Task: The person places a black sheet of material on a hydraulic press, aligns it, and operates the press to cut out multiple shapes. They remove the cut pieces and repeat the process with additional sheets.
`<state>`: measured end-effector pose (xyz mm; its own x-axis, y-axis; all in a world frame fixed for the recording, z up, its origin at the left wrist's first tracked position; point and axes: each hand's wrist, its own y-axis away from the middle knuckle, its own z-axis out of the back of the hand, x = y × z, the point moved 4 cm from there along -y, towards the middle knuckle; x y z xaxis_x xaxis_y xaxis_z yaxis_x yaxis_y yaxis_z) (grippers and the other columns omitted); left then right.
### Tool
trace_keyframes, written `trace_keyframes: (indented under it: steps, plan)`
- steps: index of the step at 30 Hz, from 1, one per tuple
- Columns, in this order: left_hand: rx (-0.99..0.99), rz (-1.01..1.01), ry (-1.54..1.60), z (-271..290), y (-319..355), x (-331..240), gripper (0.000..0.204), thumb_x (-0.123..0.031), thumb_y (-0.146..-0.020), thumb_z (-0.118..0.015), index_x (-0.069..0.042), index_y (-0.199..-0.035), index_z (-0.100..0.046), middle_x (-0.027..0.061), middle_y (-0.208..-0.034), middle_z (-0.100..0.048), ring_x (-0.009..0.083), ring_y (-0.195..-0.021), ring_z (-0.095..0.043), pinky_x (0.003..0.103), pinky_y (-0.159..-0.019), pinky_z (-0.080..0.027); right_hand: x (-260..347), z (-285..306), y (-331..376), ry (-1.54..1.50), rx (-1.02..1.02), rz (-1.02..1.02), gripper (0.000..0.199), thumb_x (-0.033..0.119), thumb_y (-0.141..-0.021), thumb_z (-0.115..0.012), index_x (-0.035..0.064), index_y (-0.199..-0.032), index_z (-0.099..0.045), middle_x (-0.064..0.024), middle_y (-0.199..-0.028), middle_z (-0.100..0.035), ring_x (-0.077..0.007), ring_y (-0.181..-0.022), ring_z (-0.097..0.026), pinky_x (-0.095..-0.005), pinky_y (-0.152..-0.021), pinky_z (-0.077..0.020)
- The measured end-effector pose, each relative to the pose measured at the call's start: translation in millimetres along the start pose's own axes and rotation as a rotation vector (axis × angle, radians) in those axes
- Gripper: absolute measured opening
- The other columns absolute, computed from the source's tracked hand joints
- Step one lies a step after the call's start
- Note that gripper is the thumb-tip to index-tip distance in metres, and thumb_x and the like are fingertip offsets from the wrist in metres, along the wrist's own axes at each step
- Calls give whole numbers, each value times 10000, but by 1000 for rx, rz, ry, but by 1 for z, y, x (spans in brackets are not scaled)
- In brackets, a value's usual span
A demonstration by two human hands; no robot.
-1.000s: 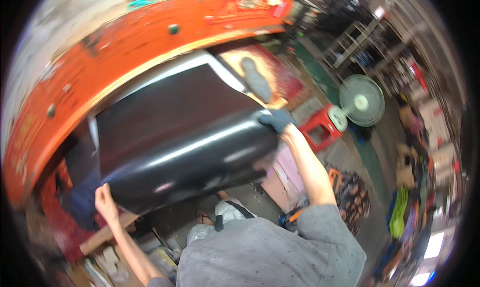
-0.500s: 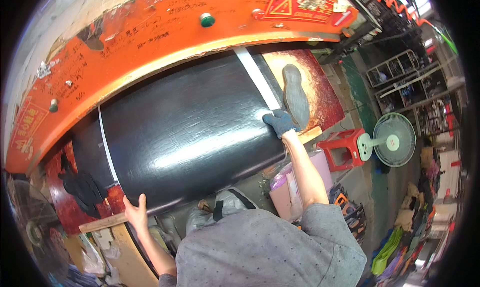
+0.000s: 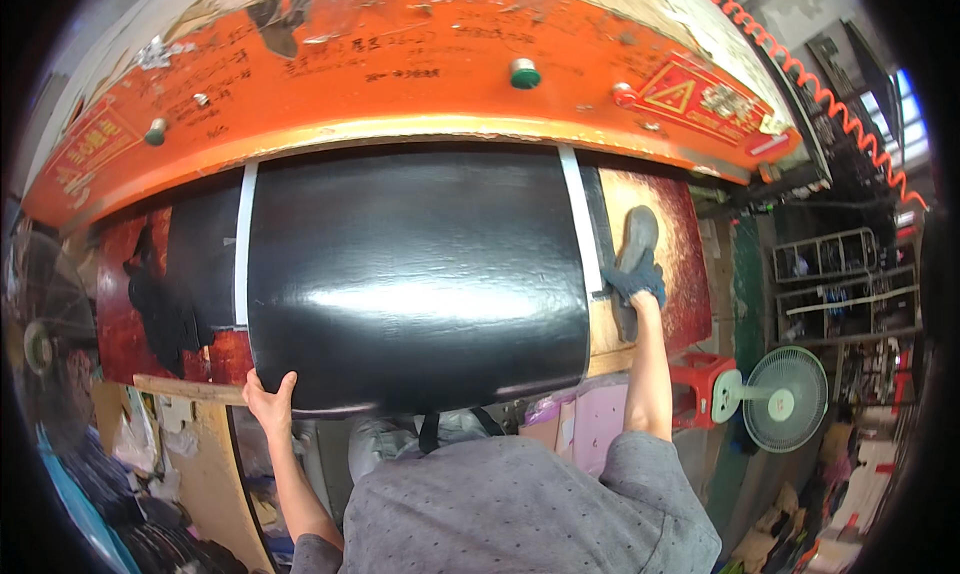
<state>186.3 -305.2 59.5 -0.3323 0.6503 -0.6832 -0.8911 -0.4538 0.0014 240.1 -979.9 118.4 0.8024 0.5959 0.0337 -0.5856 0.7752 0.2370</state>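
A large glossy black sheet (image 3: pixel 420 244) lies under the orange machine front, its near edge curving down toward me. My left hand (image 3: pixel 270 402), bare, is closed on the sheet's near left corner, thumb up along the edge. My right hand (image 3: pixel 640 282), in a dark blue glove, is closed round the middle of a grey shoe sole (image 3: pixel 640 232). The sole sits right of the sheet, over a tan and red board (image 3: pixel 680 274). White strips (image 3: pixel 578 204) run along the sheet's two sides.
An orange machine beam (image 3: pixel 400 84) with green and red buttons spans the back. A black glove (image 3: pixel 165 304) lies at left. A wooden strip (image 3: pixel 190 387) edges the front. At right, a pale green fan (image 3: pixel 785 399) stands near a red stool (image 3: pixel 700 384).
My right hand has left the sheet's right corner and taken hold of the shoe sole, which now looks turned. My left hand stays on the sheet. The view has swung round.
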Motion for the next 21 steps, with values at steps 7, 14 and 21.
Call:
trace_keyframes:
  steps: [7,14,21]
  plan:
    - [-62,-40,-57,3,7,-5,546,-275,-631,-855,-62,-1057,-589,134,-960,-611,328,-990,-513,432,-879,-426,-22,0,-16,-337,-74,193,942,355,-633,-807,-16,-1402,-408,-222,-1325,-534,-310,-1118,-585,-372,-948,-471]
    - [-106,-125,7,3,13,-9,528,-308,-609,-870,-76,-1017,-627,82,-935,-653,301,-949,-516,406,-870,-419,-3,22,45,-1156,193,332,688,60,-738,-648,-32,-1384,-426,-161,-1199,-586,-202,-983,-605,-296,-802,-515]
    - [-132,-151,39,10,21,-9,531,-414,-611,-850,-53,-931,-629,110,-874,-657,306,-904,-550,413,-890,-396,172,16,183,-1144,422,742,702,161,-676,-716,-18,-1324,-512,-140,-1166,-612,-207,-980,-604,-329,-820,-511]
